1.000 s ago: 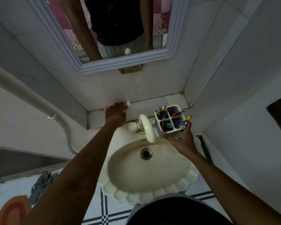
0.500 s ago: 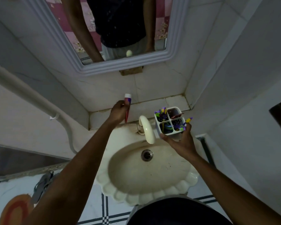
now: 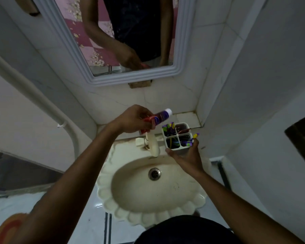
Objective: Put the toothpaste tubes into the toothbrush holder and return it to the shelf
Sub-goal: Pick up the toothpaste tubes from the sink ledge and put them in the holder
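My left hand (image 3: 133, 120) grips a red and purple toothpaste tube (image 3: 159, 117) with a white cap, tilted with the cap up and to the right, just left of the holder. The white four-compartment toothbrush holder (image 3: 183, 150) is held from below and the side by my right hand (image 3: 187, 155), above the sink's back right rim. Its compartments hold purple and yellow toothbrushes and dark items. The tiled shelf (image 3: 185, 118) runs along the wall behind the holder.
A cream scalloped sink (image 3: 153, 206) with a drain lies below my hands, its tap (image 3: 152, 143) between them. A framed mirror (image 3: 179, 67) hangs above. A white pipe (image 3: 42, 103) runs down the left wall. The corner wall (image 3: 218, 111) stands close on the right.
My left hand picked the toothpaste tube off the shelf, raised it and carried it right toward the holder. My right hand has kept the holder near the tap.
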Demonstrator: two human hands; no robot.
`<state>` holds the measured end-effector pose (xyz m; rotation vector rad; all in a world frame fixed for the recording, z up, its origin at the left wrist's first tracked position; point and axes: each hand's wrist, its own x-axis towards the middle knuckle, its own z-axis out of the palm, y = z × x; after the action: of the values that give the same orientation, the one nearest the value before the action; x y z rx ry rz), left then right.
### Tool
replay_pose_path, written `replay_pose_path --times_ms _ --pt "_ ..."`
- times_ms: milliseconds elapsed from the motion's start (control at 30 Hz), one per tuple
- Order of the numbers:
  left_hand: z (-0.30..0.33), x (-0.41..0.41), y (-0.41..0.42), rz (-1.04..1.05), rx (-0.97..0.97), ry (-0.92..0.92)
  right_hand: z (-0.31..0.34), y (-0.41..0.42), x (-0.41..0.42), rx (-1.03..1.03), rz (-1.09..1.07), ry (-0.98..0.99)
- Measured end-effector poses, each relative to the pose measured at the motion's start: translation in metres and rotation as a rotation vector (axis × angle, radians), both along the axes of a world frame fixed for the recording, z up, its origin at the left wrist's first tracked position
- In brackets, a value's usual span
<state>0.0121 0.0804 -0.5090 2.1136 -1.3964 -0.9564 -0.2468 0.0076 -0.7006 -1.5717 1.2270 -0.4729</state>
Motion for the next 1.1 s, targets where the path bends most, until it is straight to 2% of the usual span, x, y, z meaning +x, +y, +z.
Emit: replay_pose_path --times_ms 133,267,433,567,700,767,900,1100 --pt "-0.005 -0.018 -0.003 0.041 -0.12 -0.118 0.001 0.0 0.005 -0.006 0.002 0.013" --pt "-0.019 -0.032 -0.006 -0.014 -0.202 -0.237 0.005 -0.001 0.016 -0.012 0.005 -0.007" --pt "-0.038 -0.045 -0.011 -0.008 -0.252 -0.247 0.001 -0.001 0.019 -0.016 0.02 -0.003" --pt "-0.055 -0.056 -0.014 0.001 -0.292 -0.488 0.0 -0.002 0.017 -0.019 0.02 0.005" --pt "-0.069 -0.054 -0.015 -0.013 -0.219 -0.569 0.002 -0.001 0.015 -0.036 0.025 -0.01" --pt "-0.071 -0.054 -0.014 -0.005 -0.208 -0.554 0.005 0.0 0.015 -0.034 0.027 -0.016" --pt "-0.075 -0.053 -0.009 0.045 -0.201 -0.414 0.007 0.003 0.017 -0.075 0.0 -0.023" --pt "-0.078 -0.052 0.003 0.192 -0.311 -0.223 0.008 0.009 0.02 -0.172 -0.086 -0.055"
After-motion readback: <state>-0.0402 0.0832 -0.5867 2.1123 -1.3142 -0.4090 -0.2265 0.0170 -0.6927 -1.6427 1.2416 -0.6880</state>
